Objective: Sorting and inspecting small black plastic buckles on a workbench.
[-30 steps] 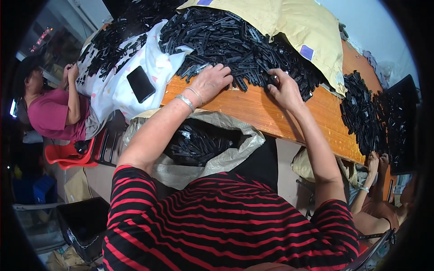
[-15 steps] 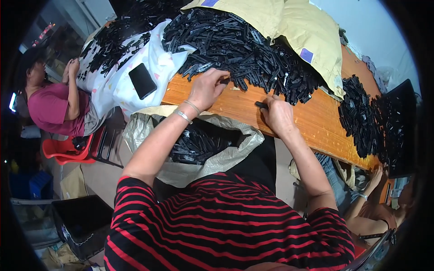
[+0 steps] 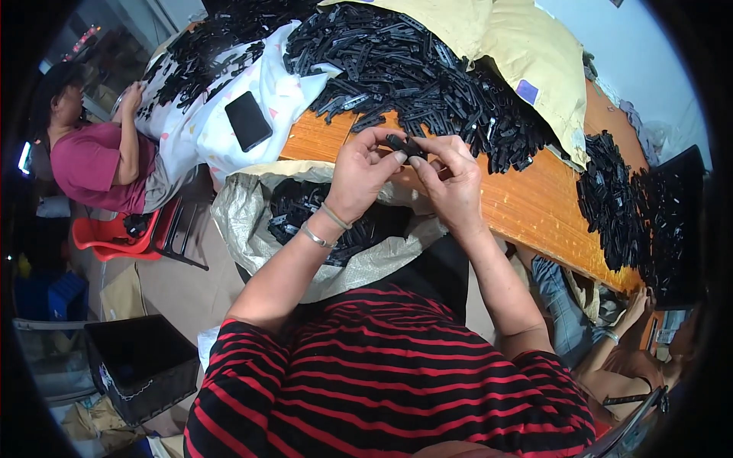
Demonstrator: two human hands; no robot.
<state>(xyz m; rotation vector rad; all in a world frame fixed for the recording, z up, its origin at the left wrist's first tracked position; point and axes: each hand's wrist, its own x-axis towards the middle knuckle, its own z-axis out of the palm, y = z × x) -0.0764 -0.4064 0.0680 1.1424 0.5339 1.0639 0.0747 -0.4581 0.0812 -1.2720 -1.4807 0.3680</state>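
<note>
My left hand and my right hand meet above the near edge of the table. Both pinch a small black plastic piece between thumbs and fingers. Whether it is one part or two pressed together I cannot tell. Just beyond my fingers a large heap of slim black plastic parts covers the wooden table. Under my forearms stands an open woven sack with more black parts inside.
A black phone lies on a white patterned cloth at the left. Yellowish sacks rest behind the heap. One person sits at the left, another at the lower right. A dark crate stands on the floor.
My hands were apart, the left at the heap's edge and the right holding a black piece over the table. They have come together, both now gripping black plastic.
</note>
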